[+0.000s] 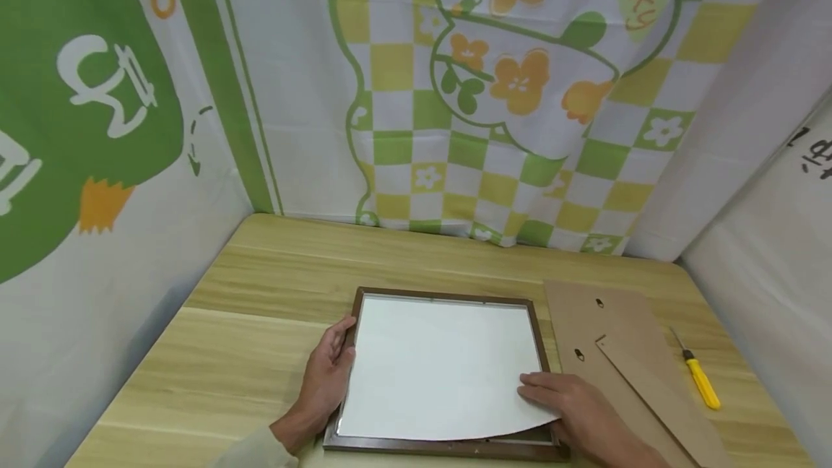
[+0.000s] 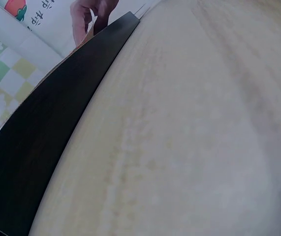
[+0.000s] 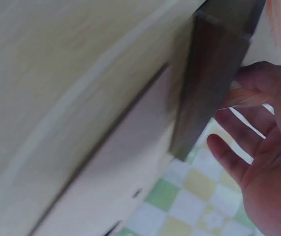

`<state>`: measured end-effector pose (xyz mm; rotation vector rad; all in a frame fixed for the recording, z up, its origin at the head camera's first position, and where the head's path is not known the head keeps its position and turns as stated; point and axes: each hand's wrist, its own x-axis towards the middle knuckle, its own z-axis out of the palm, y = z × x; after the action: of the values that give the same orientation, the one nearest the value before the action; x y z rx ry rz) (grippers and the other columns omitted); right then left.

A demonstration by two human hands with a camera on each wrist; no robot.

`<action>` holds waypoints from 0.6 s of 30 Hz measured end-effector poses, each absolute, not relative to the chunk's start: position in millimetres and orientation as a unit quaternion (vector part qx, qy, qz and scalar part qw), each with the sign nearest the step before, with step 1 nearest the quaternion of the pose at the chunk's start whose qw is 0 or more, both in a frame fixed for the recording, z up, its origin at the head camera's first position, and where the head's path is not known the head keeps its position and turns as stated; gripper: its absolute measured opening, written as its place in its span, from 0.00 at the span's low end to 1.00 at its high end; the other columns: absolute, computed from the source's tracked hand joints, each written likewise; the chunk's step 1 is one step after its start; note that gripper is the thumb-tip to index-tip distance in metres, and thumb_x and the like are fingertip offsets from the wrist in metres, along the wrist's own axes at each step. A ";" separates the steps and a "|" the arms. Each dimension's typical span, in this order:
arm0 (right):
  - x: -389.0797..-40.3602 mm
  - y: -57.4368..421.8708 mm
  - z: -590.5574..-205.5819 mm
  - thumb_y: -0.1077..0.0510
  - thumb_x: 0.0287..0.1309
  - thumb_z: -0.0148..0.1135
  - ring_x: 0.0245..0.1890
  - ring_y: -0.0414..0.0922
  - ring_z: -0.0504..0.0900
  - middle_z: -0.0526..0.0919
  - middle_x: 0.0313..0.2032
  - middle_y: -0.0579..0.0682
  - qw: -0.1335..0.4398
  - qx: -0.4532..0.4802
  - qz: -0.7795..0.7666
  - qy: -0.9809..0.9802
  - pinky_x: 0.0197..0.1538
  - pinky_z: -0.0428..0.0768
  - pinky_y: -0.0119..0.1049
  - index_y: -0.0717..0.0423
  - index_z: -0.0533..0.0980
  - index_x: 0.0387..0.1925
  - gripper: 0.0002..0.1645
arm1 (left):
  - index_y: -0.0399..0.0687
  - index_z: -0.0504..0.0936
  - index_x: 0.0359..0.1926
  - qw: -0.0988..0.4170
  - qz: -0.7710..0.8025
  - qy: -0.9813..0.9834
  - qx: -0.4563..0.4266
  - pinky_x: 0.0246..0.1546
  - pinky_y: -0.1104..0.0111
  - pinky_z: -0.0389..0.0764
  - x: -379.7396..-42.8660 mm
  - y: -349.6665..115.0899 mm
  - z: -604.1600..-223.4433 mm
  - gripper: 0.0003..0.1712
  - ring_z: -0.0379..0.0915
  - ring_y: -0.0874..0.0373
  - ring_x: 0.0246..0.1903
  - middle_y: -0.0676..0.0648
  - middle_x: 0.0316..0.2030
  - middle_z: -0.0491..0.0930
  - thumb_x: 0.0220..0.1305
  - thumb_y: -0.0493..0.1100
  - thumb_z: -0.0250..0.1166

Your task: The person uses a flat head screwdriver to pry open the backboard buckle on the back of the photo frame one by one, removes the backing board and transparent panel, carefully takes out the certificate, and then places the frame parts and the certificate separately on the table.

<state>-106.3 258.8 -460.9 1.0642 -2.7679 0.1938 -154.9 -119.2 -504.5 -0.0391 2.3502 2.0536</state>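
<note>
A brown picture frame [image 1: 448, 446] lies on the table with a white sheet [image 1: 442, 367] covering most of its inside. My left hand [image 1: 328, 374] holds the frame's left side, fingers and thumb at its edge. At the lower right, my right hand [image 1: 578, 406] pinches the sheet's corner, fingers on top and the thumb hidden in the head view. That corner bows up, and a strip of the frame's inside shows below it. In the right wrist view, the thumb of my right hand [image 3: 273, 152] is right at the frame's dark corner [image 3: 209, 83].
A brown backing board [image 1: 624, 316] with a stand leg and two small metal hangers lies right of the frame, partly under my right forearm. Beyond it is a screwdriver [image 1: 702, 381] with a yellow handle. Printed curtains [image 1: 312, 128] surround the wooden table [image 1: 260, 338].
</note>
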 end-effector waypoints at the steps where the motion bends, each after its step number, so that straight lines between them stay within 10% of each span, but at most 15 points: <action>1: -108.7 261.4 -461.6 0.77 0.21 0.68 0.46 0.45 0.81 0.82 0.49 0.46 0.088 0.353 0.070 -0.929 0.42 0.83 0.38 0.50 0.80 0.47 0.41 | 0.47 0.57 0.66 0.012 0.658 0.753 -0.013 0.71 0.57 0.49 -155.0 -119.4 -504.8 0.27 0.40 0.49 0.72 0.44 0.71 0.49 0.67 0.30 0.44; 10: -129.1 267.8 -470.4 0.84 0.19 0.59 0.42 0.40 0.83 0.86 0.42 0.43 0.153 0.344 0.175 -0.910 0.47 0.77 0.20 0.48 0.83 0.41 0.43 | 0.47 0.59 0.66 0.018 0.654 0.756 -0.009 0.71 0.57 0.50 -154.2 -121.9 -505.3 0.27 0.42 0.49 0.71 0.43 0.71 0.49 0.67 0.30 0.45; 18: -139.9 266.3 -448.2 0.64 0.44 0.69 0.32 0.30 0.83 0.87 0.30 0.45 0.099 0.205 0.435 -0.871 0.32 0.81 0.25 0.51 0.83 0.27 0.06 | 0.48 0.60 0.66 0.025 0.649 0.760 -0.010 0.70 0.56 0.50 -142.3 -126.7 -501.4 0.28 0.43 0.48 0.71 0.45 0.71 0.53 0.66 0.29 0.47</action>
<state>-139.9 266.3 -448.2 0.6075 -2.5761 1.2871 -142.3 -126.7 -501.4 -0.0310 2.3499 2.0075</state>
